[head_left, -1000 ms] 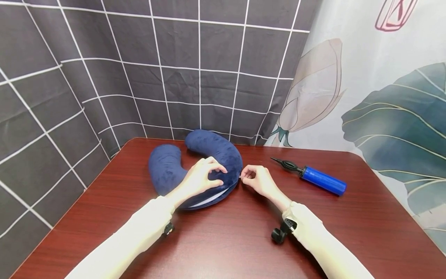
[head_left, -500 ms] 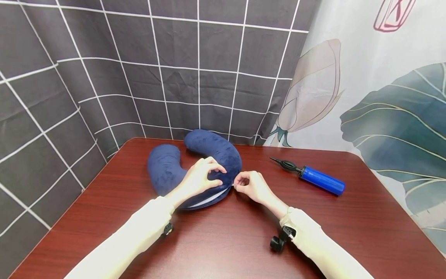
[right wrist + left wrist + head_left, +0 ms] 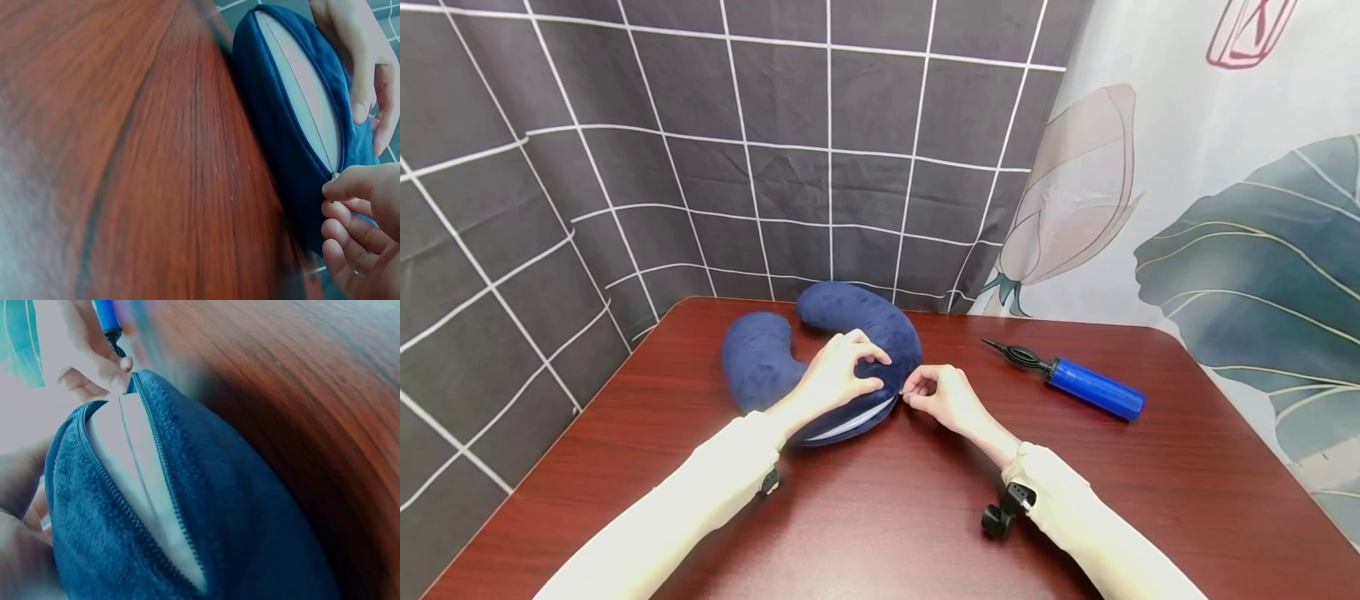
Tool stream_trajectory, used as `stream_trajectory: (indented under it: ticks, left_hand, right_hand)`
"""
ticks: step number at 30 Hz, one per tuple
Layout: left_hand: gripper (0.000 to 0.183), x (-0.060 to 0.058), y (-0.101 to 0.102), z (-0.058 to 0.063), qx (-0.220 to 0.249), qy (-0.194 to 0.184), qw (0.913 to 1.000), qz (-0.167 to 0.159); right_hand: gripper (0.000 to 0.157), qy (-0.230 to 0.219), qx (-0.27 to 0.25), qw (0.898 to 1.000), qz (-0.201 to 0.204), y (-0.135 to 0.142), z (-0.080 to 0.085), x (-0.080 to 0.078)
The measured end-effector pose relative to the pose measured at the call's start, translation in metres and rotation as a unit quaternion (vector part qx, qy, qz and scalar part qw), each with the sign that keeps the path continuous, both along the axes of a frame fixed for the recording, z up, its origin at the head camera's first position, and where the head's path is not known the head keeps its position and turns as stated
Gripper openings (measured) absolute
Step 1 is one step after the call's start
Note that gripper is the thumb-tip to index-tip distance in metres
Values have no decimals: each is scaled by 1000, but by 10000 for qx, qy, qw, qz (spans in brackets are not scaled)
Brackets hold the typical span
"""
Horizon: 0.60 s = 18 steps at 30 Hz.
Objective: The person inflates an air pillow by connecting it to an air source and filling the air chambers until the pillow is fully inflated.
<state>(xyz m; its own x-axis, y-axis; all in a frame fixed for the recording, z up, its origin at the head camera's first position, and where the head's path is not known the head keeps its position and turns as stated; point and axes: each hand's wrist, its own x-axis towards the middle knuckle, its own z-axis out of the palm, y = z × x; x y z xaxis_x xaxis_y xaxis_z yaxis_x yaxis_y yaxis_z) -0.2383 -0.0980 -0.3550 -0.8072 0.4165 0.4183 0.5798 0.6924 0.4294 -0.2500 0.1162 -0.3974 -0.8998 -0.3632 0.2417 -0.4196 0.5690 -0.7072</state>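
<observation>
A navy plush U-shaped neck pillow (image 3: 760,358) lies on the table, its zipper running along the near outer edge. The zipper gapes, showing a white inner lining (image 3: 139,444) between two rows of teeth. My left hand (image 3: 838,371) lies over the pillow's curve, thumb and fingers bent against the plush as they hold it. At the right end of the opening, my right hand (image 3: 951,400) pinches the small metal zipper pull (image 3: 335,177) between thumb and forefinger. Its other fingers curl below, beside the cover, in the right wrist view.
A blue hand pump (image 3: 1096,388) with a black nozzle lies on the dark red wooden table (image 3: 880,533), right of my right hand. Behind the table hang a grey grid-patterned curtain (image 3: 782,92) and a white curtain with plant prints (image 3: 1180,167).
My right hand has moved left and slightly nearer along the pillow's edge, then stayed about there over the last half second. The left hand and pillow have shifted only slightly.
</observation>
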Motion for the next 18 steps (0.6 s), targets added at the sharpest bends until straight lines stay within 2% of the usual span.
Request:
stream_trajectory:
  ticks: [5,9,11,14,18]
  left_hand:
    - [25,-4,9,0,60,-22,9998,205]
    - [26,-6,11,-1,136,41,9998,149]
    - [27,-8,7,-2,102,78,9999,-13]
    - [28,-10,-4,-1,-53,272,9985,-480]
    - [30,-8,-26,11,-466,442,9922,-1066]
  right_hand:
    - [3,185,56,9998,-111,4,-2,-4]
    - [8,315,21,9993,-176,6,-3,-7]
    - [8,356,-11,9992,-180,6,-4,-7]
    - [9,369,-42,9992,-152,5,-4,-7]
    - [8,400,-30,9991,-162,5,-3,-8]
